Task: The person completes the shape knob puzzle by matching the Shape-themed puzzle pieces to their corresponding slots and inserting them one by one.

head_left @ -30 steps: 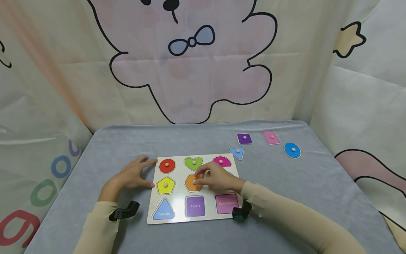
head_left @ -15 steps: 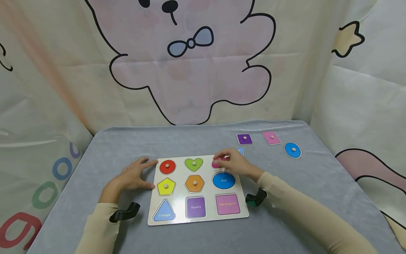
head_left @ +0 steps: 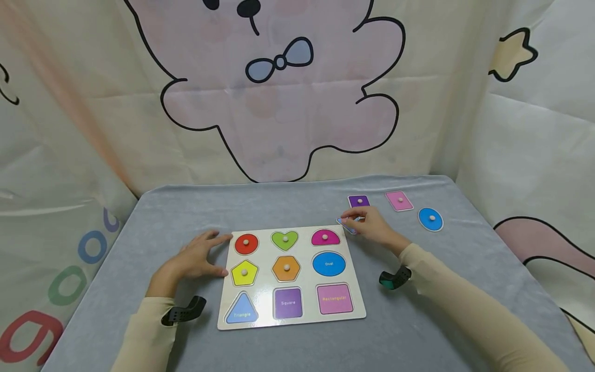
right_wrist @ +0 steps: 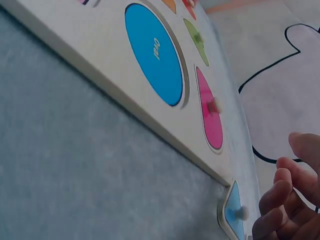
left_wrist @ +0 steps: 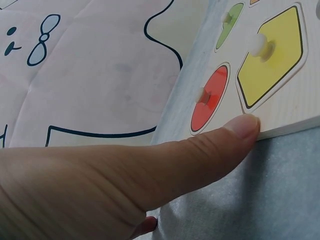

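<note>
My left hand [head_left: 195, 257] steadies the left edge of a white wooden shape-puzzle board [head_left: 307, 284], fingers and thumb extended. In the left wrist view, the thumb [left_wrist: 210, 155] presses the board's edge beside the yellow pentagon piece [left_wrist: 272, 55]. My right hand [head_left: 372, 223] is over a blue triangle piece [head_left: 341, 221] just past the board's upper right corner. The right wrist view shows its loosely bent fingers [right_wrist: 275, 197] close to the triangle's small knob [right_wrist: 242, 213], which stands in sight beside the fingertips. The half-circle piece [head_left: 325, 237] sits in its recess.
Red round [head_left: 246, 244], green heart [head_left: 284, 239] and orange hexagon [head_left: 285, 268] pieces sit in the board. Recesses marked Oval [head_left: 329, 264], Triangle [head_left: 241, 310], Square [head_left: 287, 304] and Rectangular [head_left: 335, 298] show. Purple [head_left: 355, 200], pink [head_left: 400, 201] and blue round [head_left: 431, 219] pieces lie behind.
My right hand has moved from the orange hexagon, past the pink half circle, to the blue triangle at the upper right. The left hand has stayed at the board's edge.
</note>
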Demonstrator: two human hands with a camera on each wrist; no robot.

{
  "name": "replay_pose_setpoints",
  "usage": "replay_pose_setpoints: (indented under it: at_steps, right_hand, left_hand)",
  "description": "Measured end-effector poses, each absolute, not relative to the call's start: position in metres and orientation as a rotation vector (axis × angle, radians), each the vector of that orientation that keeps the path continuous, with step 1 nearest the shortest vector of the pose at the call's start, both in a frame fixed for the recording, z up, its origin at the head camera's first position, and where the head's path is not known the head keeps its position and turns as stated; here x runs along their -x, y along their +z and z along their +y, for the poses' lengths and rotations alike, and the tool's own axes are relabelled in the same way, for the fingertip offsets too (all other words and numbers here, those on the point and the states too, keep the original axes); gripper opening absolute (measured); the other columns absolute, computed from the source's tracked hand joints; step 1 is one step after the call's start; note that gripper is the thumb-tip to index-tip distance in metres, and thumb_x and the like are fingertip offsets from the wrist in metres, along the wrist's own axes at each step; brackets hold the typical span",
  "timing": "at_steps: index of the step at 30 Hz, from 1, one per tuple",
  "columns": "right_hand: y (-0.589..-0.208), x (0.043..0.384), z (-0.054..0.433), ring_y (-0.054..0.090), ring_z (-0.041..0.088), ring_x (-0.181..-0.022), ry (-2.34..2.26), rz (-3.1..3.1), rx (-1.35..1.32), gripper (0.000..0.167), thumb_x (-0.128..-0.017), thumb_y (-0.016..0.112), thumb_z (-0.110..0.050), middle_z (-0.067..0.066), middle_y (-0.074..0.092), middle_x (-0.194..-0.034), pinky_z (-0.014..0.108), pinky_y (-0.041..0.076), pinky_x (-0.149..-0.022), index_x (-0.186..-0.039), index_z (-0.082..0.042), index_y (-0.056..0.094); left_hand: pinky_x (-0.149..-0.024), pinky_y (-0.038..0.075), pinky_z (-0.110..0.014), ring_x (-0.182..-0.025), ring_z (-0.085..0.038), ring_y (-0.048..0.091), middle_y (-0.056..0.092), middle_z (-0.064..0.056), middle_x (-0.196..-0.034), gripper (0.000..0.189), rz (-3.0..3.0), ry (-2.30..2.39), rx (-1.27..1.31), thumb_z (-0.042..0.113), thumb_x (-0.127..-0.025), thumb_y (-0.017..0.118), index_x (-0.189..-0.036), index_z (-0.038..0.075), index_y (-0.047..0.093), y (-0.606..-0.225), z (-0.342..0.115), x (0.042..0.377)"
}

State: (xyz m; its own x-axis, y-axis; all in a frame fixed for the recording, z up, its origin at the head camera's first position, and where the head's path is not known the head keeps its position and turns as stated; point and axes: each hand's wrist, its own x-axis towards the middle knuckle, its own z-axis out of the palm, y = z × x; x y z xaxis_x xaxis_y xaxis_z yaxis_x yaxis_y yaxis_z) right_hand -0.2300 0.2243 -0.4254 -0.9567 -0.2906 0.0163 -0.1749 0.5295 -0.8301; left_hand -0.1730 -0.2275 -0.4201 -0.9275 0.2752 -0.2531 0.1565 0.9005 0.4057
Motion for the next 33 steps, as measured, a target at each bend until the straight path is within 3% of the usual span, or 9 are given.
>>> replay_pose_setpoints:
  at_steps: [8, 33]
  right_hand:
    - [-0.424, 0.225, 0.267, 0.052, 0.013, -0.063, -1.383, 2.659, 0.272, 0.035, -0.100, 0.065, -0.022, 0.019, 0.063, -0.091, 0.022, 0.047, -0.055, -0.124, 0.003, 0.067]
    - [-0.433, 0.219, 0.350, 0.053, 0.001, -0.059, -1.496, 2.741, 0.058, 0.040, -0.098, 0.068, -0.025, -0.014, 0.059, -0.072, 0.021, 0.048, -0.054, -0.121, 0.008, 0.065]
  left_hand:
    - [-0.110, 0.025, -0.080, -0.144, -0.055, 0.028, 0.031, -0.028, -0.159, 0.096, 2.756, 0.555, -0.319, 0.044, -0.071, 0.089, -0.153, 0.021, 0.045, -0.420, -0.226, 0.173]
    - [-0.110, 0.026, -0.079, -0.144, -0.055, 0.029, 0.032, -0.027, -0.160, 0.095, 2.764, 0.544, -0.324, 0.045, -0.072, 0.089, -0.153, 0.021, 0.045, -0.421, -0.228, 0.173]
